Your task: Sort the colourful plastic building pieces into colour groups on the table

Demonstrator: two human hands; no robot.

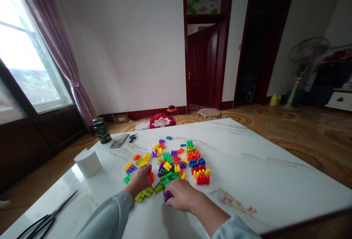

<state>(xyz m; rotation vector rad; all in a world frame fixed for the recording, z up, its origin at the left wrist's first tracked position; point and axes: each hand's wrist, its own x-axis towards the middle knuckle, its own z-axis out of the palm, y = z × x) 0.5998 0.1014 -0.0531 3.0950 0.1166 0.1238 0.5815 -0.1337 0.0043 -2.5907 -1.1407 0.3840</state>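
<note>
My left hand (139,181) is over the near left part of a loose pile of plastic building blocks (167,167). Its fingers are curled at an orange block (151,178), and the hand partly hides how they grip it. At the front of the pile, my right hand (182,194) pinches a purple block (166,196) between thumb and fingers. Green, yellow, red and purple blocks lie around both hands. To the right of the pile stand blocks in rows by colour: green blocks (190,144), orange blocks (193,155), blue blocks (197,163) and red blocks (202,179).
The white marble-patterned table (242,165) bears a paper roll (88,162), black-handled scissors (51,217), a phone (119,141), keys (132,138) and a dark green jar (101,130). Beyond it are a stool (209,113), a red cushion (162,121) and a standing fan (298,72).
</note>
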